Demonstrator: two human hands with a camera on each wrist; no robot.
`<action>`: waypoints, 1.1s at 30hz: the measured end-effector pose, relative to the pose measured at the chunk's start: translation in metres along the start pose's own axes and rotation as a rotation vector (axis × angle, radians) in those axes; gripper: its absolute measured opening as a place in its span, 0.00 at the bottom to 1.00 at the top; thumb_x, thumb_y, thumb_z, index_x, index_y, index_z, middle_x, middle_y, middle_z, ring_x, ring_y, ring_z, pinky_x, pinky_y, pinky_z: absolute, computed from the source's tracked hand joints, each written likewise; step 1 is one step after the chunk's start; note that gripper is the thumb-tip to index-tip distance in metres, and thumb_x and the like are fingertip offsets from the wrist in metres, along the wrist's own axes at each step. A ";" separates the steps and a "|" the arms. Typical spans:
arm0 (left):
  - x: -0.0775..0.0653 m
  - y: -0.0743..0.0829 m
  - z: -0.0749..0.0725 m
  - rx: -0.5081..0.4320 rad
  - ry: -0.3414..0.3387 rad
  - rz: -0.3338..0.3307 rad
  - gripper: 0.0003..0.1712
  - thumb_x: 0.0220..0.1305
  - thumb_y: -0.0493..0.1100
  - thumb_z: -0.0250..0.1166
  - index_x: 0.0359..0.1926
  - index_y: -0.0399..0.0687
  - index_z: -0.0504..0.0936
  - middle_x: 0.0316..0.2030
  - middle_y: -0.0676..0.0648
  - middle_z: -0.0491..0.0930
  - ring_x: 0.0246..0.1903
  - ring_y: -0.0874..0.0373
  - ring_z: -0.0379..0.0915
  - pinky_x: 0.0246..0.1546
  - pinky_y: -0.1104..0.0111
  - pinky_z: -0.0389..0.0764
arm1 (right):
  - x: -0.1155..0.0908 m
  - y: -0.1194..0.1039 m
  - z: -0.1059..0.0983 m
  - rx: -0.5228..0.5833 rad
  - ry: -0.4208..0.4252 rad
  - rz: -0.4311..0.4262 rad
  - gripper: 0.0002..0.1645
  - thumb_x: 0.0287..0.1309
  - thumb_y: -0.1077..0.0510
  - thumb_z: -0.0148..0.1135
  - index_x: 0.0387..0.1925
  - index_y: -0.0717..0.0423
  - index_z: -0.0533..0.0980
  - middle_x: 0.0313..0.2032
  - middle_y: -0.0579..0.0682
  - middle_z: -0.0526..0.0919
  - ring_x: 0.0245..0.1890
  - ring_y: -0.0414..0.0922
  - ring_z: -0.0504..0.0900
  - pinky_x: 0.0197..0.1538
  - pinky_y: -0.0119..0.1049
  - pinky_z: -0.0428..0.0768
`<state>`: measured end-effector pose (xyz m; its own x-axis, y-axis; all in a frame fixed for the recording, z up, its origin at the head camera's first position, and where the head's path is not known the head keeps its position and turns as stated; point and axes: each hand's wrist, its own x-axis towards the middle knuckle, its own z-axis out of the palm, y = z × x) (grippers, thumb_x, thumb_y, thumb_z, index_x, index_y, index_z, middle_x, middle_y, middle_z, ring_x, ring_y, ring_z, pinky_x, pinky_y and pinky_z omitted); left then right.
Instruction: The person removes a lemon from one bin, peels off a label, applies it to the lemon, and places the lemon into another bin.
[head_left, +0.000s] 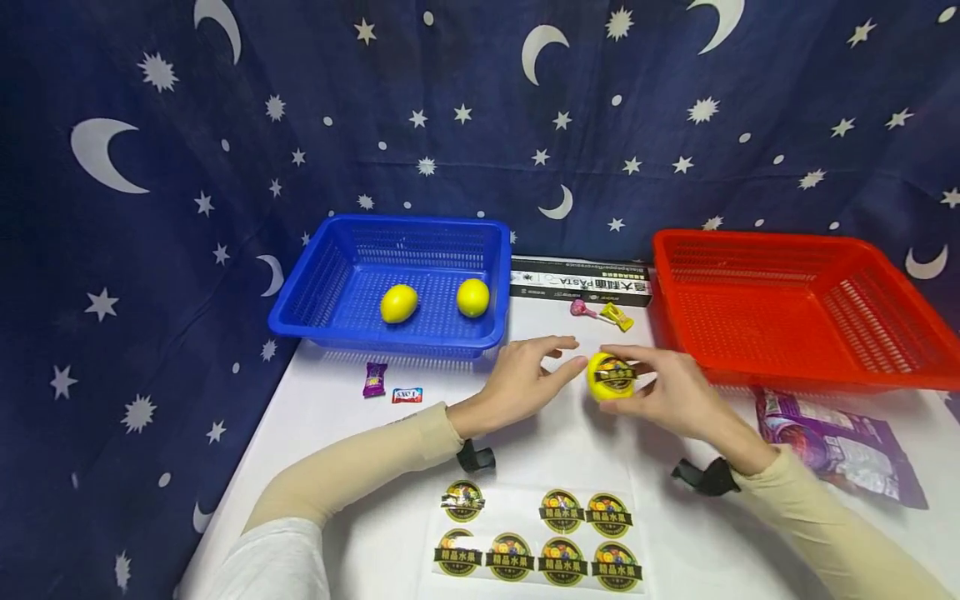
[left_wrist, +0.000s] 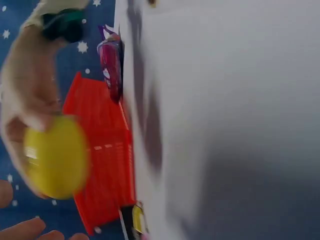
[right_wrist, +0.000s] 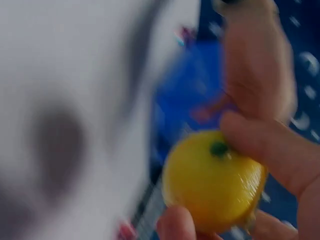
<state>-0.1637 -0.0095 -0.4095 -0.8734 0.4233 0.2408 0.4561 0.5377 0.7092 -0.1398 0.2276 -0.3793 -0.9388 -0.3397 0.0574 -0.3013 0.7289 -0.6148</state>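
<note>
My right hand (head_left: 675,390) holds a yellow lemon (head_left: 597,387) between thumb and fingers, above the white table. A round black-and-gold fruit sticker (head_left: 617,375) lies on the lemon's side facing the head camera. In the right wrist view, the lemon (right_wrist: 210,185) shows a green spot near the thumb. My left hand (head_left: 521,385) hovers just left of the lemon, its fingers loosely extended and holding nothing. Below the hands lies a clear sheet (head_left: 513,508) with several matching stickers, with a gap in its upper row.
A blue basket (head_left: 390,340) at the back left contains two lemons (head_left: 399,304). At the right stands a red basket (head_left: 825,379), with a purple bag (head_left: 847,450) before it. A pasta box (head_left: 577,282), a lollipop (head_left: 580,308) and small wrapped sweets (head_left: 374,379) lie around.
</note>
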 end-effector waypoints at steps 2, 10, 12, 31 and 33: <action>0.014 0.012 0.006 0.065 0.004 0.033 0.25 0.72 0.60 0.61 0.61 0.53 0.83 0.57 0.52 0.87 0.40 0.60 0.89 0.41 0.73 0.82 | -0.003 0.003 -0.038 -0.021 0.016 0.035 0.45 0.39 0.49 0.87 0.63 0.51 0.80 0.44 0.55 0.89 0.30 0.40 0.83 0.29 0.30 0.79; 0.061 0.049 0.053 0.405 0.010 0.107 0.30 0.69 0.68 0.60 0.68 0.68 0.78 0.67 0.62 0.77 0.49 0.60 0.86 0.22 0.73 0.72 | 0.050 0.075 -0.145 -0.117 -0.064 0.212 0.46 0.47 0.48 0.83 0.67 0.54 0.75 0.52 0.42 0.85 0.39 0.32 0.77 0.38 0.25 0.78; 0.066 0.055 0.065 0.425 -0.005 0.097 0.31 0.68 0.71 0.60 0.68 0.72 0.76 0.68 0.62 0.75 0.47 0.60 0.86 0.17 0.74 0.65 | 0.067 0.097 -0.148 -0.128 -0.127 0.230 0.46 0.49 0.48 0.82 0.68 0.58 0.73 0.58 0.53 0.83 0.44 0.37 0.78 0.40 0.25 0.78; 0.070 0.068 0.100 0.527 0.074 0.112 0.23 0.66 0.71 0.61 0.60 0.80 0.81 0.65 0.67 0.77 0.49 0.67 0.86 0.18 0.77 0.57 | 0.105 0.151 -0.106 -0.219 -0.297 0.187 0.49 0.42 0.50 0.86 0.61 0.69 0.72 0.57 0.75 0.77 0.55 0.68 0.75 0.61 0.70 0.71; 0.070 0.069 0.100 0.525 0.073 0.115 0.23 0.66 0.71 0.61 0.60 0.80 0.82 0.65 0.67 0.77 0.48 0.66 0.86 0.19 0.77 0.57 | 0.103 0.151 -0.106 -0.215 -0.298 0.196 0.49 0.41 0.51 0.86 0.61 0.69 0.72 0.57 0.76 0.76 0.55 0.68 0.75 0.61 0.70 0.71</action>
<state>-0.1769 0.1302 -0.4103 -0.8136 0.4595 0.3563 0.5574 0.7906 0.2533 -0.3000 0.3654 -0.3824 -0.9020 -0.3161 -0.2942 -0.1790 0.8937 -0.4113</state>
